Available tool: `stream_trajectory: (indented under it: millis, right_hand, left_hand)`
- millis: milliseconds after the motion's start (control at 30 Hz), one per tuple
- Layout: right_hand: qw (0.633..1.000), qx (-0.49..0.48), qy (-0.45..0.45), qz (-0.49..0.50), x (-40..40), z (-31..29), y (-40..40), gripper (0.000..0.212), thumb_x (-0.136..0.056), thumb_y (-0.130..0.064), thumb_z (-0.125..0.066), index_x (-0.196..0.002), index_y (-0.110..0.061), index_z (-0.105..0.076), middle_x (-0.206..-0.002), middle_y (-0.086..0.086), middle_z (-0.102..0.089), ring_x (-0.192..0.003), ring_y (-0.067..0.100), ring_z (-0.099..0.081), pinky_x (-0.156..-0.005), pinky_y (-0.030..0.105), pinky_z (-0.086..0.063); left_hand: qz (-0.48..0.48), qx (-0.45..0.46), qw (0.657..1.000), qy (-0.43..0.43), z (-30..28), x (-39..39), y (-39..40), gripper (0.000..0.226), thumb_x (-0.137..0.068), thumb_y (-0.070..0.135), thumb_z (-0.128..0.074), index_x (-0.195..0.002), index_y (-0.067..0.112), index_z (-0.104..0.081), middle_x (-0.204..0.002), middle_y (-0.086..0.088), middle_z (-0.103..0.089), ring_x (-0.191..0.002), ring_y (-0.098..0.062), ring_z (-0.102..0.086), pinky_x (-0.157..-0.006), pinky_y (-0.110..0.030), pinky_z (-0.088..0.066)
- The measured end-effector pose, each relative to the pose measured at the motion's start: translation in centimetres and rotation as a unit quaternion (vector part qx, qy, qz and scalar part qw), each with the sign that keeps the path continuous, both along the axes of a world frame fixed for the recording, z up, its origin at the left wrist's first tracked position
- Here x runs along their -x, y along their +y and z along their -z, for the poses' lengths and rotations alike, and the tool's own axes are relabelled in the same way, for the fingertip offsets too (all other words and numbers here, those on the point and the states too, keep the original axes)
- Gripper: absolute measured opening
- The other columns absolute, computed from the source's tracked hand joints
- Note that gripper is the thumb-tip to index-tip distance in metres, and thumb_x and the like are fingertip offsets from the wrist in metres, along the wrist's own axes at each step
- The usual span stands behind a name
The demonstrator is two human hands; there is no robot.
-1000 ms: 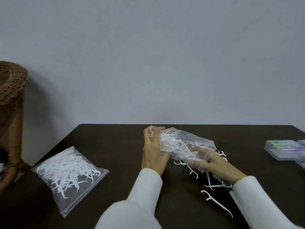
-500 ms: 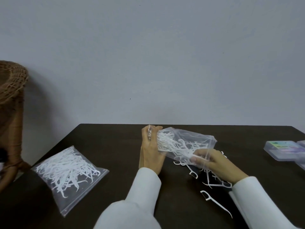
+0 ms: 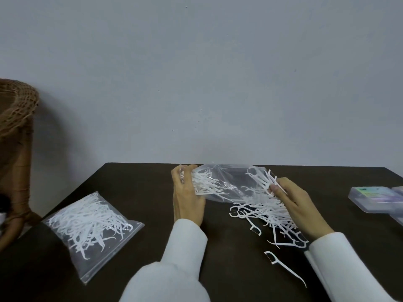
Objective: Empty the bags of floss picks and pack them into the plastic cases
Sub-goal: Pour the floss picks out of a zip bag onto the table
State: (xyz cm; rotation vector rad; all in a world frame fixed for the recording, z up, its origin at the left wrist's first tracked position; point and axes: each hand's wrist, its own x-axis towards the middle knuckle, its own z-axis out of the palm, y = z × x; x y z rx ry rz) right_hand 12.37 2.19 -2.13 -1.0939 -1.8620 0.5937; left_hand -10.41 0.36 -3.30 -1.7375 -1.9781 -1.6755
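Since the earlier frame the open bag (image 3: 226, 184) has been stretched wider and tipped, and the pile of loose picks (image 3: 268, 212) under its mouth has grown. Bag now lies nearly level above the table (image 3: 229, 247), mouth to the person's right.

Left hand (image 3: 187, 201): fingers curled round the closed end of the bag, gripping the bunched plastic; a clump of picks sits in that end. Right hand (image 3: 298, 205): thumb and fingers pinch the mouth edge together with a few picks there; how far the lower fingers close is hidden by the pile.

Relative to the open bag: the pile lies directly below and toward the person from the mouth. One stray pick (image 3: 283, 267) lies further toward the person, apart from the pile. Plastic cases (image 3: 375, 198) stand well to the right, near the table's right edge, lids apparently shut. A second, sealed bag (image 3: 91, 227) of picks lies well to the left, near the left edge. A wicker piece (image 3: 15, 110) stands beyond that edge.

Risks, as judged:
- Clump at the gripped end may stay lodged; a hard shake to free it could fling picks wide.
- Pile sits near the right sleeve (image 3: 349, 269); a forearm sweep could drag picks off the near edge.
- Picks look tangled, so lifting a handful for a case may drop stragglers.
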Motion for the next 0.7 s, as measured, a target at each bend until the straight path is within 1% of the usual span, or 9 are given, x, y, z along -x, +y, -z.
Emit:
stream_trajectory:
  millis: [100, 167, 267, 367, 467, 533, 600, 667, 700]
  right_hand:
    - [0.996, -0.006, -0.087, 0.023, -0.7, 0.4, 0.3, 0.027, -0.092, -0.041, -0.037, -0.082, -0.023, -0.054, -0.086, -0.001, -0.055, -0.077, 0.006, -0.053, -0.071, 0.022, -0.043]
    - [0.993, -0.003, -0.116, 0.031, -1.0, 0.5, 0.5, 0.03, -0.09, -0.046, -0.034, -0.08, -0.024, -0.053, -0.085, -0.001, -0.054, -0.078, 0.009, -0.053, -0.072, 0.028, -0.044]
    - [0.985, 0.0, -0.167, 0.033, -1.2, 0.5, 0.6, 0.027, -0.093, -0.04, -0.036, -0.076, -0.025, -0.049, -0.08, -0.001, -0.055, -0.074, 0.012, -0.053, -0.071, 0.034, -0.046]
    - [0.972, 0.008, -0.23, 0.036, -1.3, 0.7, 0.8, 0.02, -0.094, -0.037, -0.042, -0.077, -0.029, -0.046, -0.081, -0.005, -0.052, -0.074, 0.009, -0.051, -0.072, 0.03, -0.044]
    - [0.964, 0.006, -0.262, 0.054, -1.1, 0.6, 0.8, 0.01, -0.094, -0.037, -0.046, -0.09, -0.03, -0.052, -0.091, -0.012, -0.053, -0.082, 0.005, -0.053, -0.091, 0.034, -0.043]
    - [0.96, -0.002, -0.269, 0.076, -1.1, 0.7, 0.8, 0.014, -0.093, -0.036, -0.049, -0.103, -0.029, -0.055, -0.1, -0.014, -0.054, -0.09, 0.003, -0.054, -0.1, 0.038, -0.04]
    - [0.972, -0.038, -0.216, 0.082, -0.9, 0.8, 0.8, 0.017, -0.091, -0.034, -0.051, -0.106, -0.028, -0.056, -0.103, -0.015, -0.054, -0.093, 0.003, -0.055, -0.097, 0.037, -0.043]
    - [0.994, -0.046, -0.076, 0.061, -0.4, 0.3, 0.3, 0.011, -0.092, -0.03, -0.052, -0.099, -0.025, -0.058, -0.102, -0.011, -0.058, -0.095, 0.004, -0.057, -0.087, 0.025, -0.047]
    - [0.999, -0.026, 0.0, 0.037, 0.0, 0.0, -0.1, 0.012, -0.093, -0.032, -0.051, -0.098, -0.023, -0.058, -0.104, -0.008, -0.059, -0.096, 0.004, -0.058, -0.081, 0.021, -0.048]
  left_hand:
    - [-0.034, 0.015, 0.998, -0.048, -0.2, 0.6, -0.1, 0.054, -0.078, -0.002, -0.067, -0.124, 0.018, -0.048, -0.132, -0.002, -0.031, -0.097, -0.016, -0.054, -0.077, -0.014, -0.039]
    - [-0.066, 0.019, 0.994, -0.084, -0.4, 0.8, -0.2, 0.052, -0.079, -0.002, -0.067, -0.124, 0.017, -0.048, -0.134, -0.003, -0.03, -0.104, -0.018, -0.053, -0.08, -0.014, -0.037]
    - [-0.114, 0.024, 0.984, -0.137, -0.6, 1.2, -0.2, 0.05, -0.08, 0.0, -0.067, -0.125, 0.012, -0.048, -0.134, -0.007, -0.031, -0.109, -0.023, -0.053, -0.082, -0.018, -0.038]
    - [-0.124, 0.026, 0.978, -0.163, -0.7, 1.6, 0.0, 0.049, -0.079, 0.001, -0.068, -0.123, 0.012, -0.049, -0.132, -0.008, -0.033, -0.108, -0.024, -0.054, -0.08, -0.019, -0.04]
    - [-0.11, 0.032, 0.979, -0.166, -0.8, 1.3, -0.1, 0.052, -0.078, 0.001, -0.07, -0.124, 0.013, -0.048, -0.132, -0.007, -0.032, -0.108, -0.021, -0.053, -0.08, -0.019, -0.041]
    - [-0.092, 0.034, 0.983, -0.157, -0.7, 1.0, -0.1, 0.053, -0.078, 0.0, -0.07, -0.124, 0.013, -0.048, -0.133, -0.006, -0.032, -0.105, -0.018, -0.051, -0.081, -0.018, -0.04]
    - [-0.068, 0.036, 0.986, -0.146, -0.6, 0.7, 0.0, 0.053, -0.077, 0.0, -0.069, -0.123, 0.015, -0.048, -0.133, -0.005, -0.031, -0.104, -0.016, -0.051, -0.082, -0.019, -0.04]
    - [-0.035, 0.042, 0.99, -0.129, -0.5, 0.2, 0.0, 0.052, -0.078, 0.001, -0.069, -0.122, 0.017, -0.049, -0.133, -0.003, -0.03, -0.101, -0.016, -0.051, -0.082, -0.018, -0.039]
    - [-0.019, 0.045, 0.992, -0.117, -0.4, -0.2, 0.0, 0.051, -0.078, 0.001, -0.069, -0.122, 0.017, -0.049, -0.133, -0.002, -0.03, -0.098, -0.014, -0.05, -0.081, -0.017, -0.038]
